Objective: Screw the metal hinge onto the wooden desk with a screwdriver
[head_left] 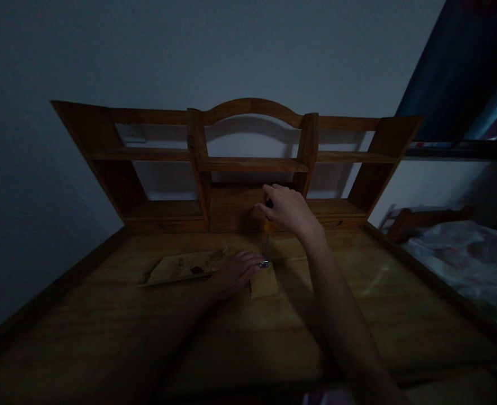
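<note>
The screwdriver point(269, 226) stands just below your right hand point(288, 209), its thin shaft running nearly upright to a small metal piece point(264, 264) at your left fingertips. Your right hand is curled closed over the top of the handle; your left hand point(239, 272) lies low and palm down, its fingers close together and reaching to the metal piece. Whether they pinch it or only press on it, you cannot tell from here, nor whether the tip is properly seated; the light is too dim.

To work the tool well, line the shaft up squarely with whatever the tip bears on, and press straight down through the handle before you twist. Turn in short, even strokes, easing the pressure as you reset your grip. Brace the metal piece firmly from the side, with your left fingertips out of the tip's path, since a slip could land on them. The pale flat piece point(263, 285) just beside your left fingertips, on the near side, seems a useful pad for the desk point(349, 315).

Your right forearm rises from the near side, wrist bent over the handle; your left forearm slants in low, which should help it stay steady.
</note>
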A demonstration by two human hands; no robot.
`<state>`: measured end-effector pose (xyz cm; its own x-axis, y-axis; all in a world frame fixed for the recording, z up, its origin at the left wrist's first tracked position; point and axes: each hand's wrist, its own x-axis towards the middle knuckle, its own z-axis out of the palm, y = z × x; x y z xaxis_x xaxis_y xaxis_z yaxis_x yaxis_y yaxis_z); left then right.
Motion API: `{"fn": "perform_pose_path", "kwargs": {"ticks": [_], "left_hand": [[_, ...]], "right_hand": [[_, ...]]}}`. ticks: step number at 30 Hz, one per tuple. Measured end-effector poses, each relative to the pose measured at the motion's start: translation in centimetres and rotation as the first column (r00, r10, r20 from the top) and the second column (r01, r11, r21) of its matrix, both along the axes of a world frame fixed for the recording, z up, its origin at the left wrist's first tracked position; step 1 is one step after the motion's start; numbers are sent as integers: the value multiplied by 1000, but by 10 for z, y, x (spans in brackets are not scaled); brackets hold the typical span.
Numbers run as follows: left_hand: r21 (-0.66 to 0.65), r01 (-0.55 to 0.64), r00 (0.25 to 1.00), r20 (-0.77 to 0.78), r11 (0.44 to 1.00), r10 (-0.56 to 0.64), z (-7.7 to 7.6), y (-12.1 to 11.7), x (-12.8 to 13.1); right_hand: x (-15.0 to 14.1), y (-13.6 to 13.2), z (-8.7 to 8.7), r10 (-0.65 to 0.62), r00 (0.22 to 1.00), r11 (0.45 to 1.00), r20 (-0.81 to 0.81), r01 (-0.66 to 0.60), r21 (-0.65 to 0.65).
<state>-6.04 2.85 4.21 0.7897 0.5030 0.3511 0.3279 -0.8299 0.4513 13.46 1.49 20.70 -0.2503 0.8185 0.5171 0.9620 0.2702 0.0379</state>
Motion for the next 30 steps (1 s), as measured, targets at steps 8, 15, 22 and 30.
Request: {"fn": "perform_pose_path", "kwargs": {"ticks": [8,15,22,30], "left_hand": [[20,25,1000,7,999,-25,-8,6,-2],[11,11,1000,-27,1000,-11,-1,1,0],[20,2,1000,-29,1000,-2,-8,5,0],[32,13,1000,-28,999,-12,-13,8,-1]], "right_hand": [[-2,-2,0,36,997,999,-69,-37,-21],[-1,0,1,12,999,1000,-31,-13,-21],[-5,-1,0,52,996,999,-72,-53,-2],[-2,0,1,7,1000,1000,-2,-7,25]]}}
